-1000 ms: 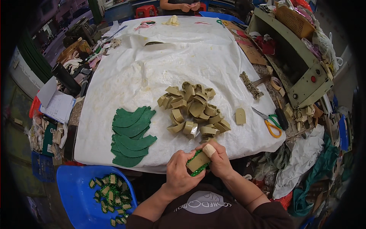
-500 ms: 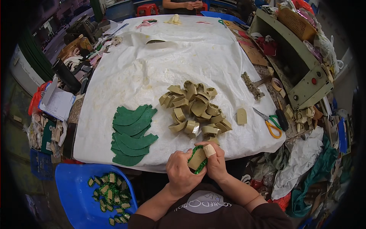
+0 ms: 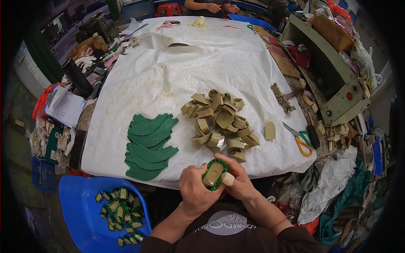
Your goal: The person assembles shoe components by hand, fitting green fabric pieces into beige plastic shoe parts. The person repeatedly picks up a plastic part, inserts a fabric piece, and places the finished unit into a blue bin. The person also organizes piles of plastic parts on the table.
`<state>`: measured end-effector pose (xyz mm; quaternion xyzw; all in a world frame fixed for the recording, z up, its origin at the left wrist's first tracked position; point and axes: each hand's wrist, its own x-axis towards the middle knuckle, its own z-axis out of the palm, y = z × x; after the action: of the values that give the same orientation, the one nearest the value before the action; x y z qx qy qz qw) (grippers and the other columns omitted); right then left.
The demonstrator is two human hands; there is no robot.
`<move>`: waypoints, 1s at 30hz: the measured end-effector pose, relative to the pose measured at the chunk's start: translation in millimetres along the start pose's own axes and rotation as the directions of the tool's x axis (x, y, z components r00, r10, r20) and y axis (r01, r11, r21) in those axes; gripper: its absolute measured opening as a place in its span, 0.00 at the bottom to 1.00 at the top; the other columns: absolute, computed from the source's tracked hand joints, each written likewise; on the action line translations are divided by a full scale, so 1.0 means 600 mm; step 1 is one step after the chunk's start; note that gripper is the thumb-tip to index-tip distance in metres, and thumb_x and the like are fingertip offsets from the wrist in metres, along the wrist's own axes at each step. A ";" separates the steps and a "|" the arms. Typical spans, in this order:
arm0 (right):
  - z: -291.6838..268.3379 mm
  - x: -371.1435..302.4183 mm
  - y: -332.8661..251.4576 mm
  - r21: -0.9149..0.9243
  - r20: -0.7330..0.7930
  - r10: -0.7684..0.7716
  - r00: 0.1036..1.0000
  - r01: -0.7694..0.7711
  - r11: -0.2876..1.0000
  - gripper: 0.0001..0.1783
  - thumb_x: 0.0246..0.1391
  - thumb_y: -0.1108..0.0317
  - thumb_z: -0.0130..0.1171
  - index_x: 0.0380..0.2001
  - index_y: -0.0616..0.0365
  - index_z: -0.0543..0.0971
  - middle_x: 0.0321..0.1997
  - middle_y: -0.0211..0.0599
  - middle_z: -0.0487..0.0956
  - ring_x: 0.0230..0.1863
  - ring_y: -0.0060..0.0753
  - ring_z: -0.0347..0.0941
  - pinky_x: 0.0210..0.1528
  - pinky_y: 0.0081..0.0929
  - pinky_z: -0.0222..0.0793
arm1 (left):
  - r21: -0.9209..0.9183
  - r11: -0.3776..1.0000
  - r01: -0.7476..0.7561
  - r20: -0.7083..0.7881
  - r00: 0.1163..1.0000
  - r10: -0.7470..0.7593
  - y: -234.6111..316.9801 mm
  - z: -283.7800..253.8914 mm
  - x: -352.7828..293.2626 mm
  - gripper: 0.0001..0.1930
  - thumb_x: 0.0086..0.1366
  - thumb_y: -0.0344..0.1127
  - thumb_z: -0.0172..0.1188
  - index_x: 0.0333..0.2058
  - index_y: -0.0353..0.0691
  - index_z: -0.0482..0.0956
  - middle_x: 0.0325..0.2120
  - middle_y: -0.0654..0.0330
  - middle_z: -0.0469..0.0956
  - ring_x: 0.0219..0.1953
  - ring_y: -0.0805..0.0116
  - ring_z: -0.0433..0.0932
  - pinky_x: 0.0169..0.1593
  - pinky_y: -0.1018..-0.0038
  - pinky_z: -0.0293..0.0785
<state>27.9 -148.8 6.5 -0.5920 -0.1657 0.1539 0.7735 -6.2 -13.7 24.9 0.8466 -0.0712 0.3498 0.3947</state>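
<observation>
At the table's near edge, both hands hold a tan shoe heel (image 3: 215, 173) with green glitter covering around its side. Its flat D-shaped face is turned up toward me. My left hand (image 3: 193, 187) grips it from the left with curled fingers. My right hand (image 3: 239, 182) closes on its right and far side; a pale cover (image 3: 228, 179) sits on the thumb. Just beyond lies a heap of bare tan heels (image 3: 223, 120), with a single heel (image 3: 270, 131) apart to its right. Curved green fabric pieces (image 3: 152, 130) lie overlapping on the left.
A blue tub (image 3: 65, 198) at lower left holds several green-covered heels (image 3: 122, 213). Orange-and-green-handled scissors (image 3: 303, 143) lie at the right edge of the white-sheeted table (image 3: 126, 80). A green metal machine (image 3: 337, 80) stands at right. Another person's hands (image 3: 221, 8) show at the far end.
The heel has turned slightly in my hands and moved a little left; more of its flat face shows. My right thumb has shifted lower along its edge. The far person's hands have parted.
</observation>
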 end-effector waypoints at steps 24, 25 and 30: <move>0.045 0.087 -0.012 -0.479 0.338 -0.213 0.917 0.362 0.799 0.23 0.44 0.79 0.55 0.48 0.62 0.72 0.41 0.42 0.74 0.41 0.38 0.69 0.46 0.29 0.65 | 0.324 0.604 0.728 -0.567 0.660 -0.492 -0.192 -0.265 -0.205 0.25 0.47 0.30 0.67 0.46 0.34 0.71 0.41 0.51 0.72 0.45 0.55 0.72 0.50 0.65 0.67; 0.056 0.094 -0.015 -0.526 0.364 -0.197 0.910 0.376 0.763 0.23 0.44 0.79 0.55 0.48 0.62 0.72 0.42 0.42 0.73 0.42 0.40 0.68 0.46 0.30 0.65 | 0.437 0.438 0.786 -0.593 0.618 -0.516 -0.200 -0.290 -0.233 0.25 0.48 0.30 0.67 0.47 0.34 0.71 0.42 0.52 0.70 0.46 0.54 0.69 0.52 0.64 0.64; 0.103 0.133 0.001 -0.690 0.504 -0.181 0.844 0.520 0.504 0.22 0.44 0.79 0.56 0.47 0.62 0.72 0.43 0.46 0.70 0.44 0.48 0.64 0.46 0.36 0.64 | 0.654 0.282 0.703 -0.601 0.708 -0.371 -0.204 -0.301 -0.253 0.23 0.48 0.26 0.63 0.47 0.37 0.72 0.44 0.52 0.66 0.50 0.53 0.63 0.55 0.64 0.59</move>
<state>72.6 -60.6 26.8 -0.7887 -0.4772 0.0058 0.3875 -167.5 175.4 -68.9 0.8219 0.4732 0.3161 0.0248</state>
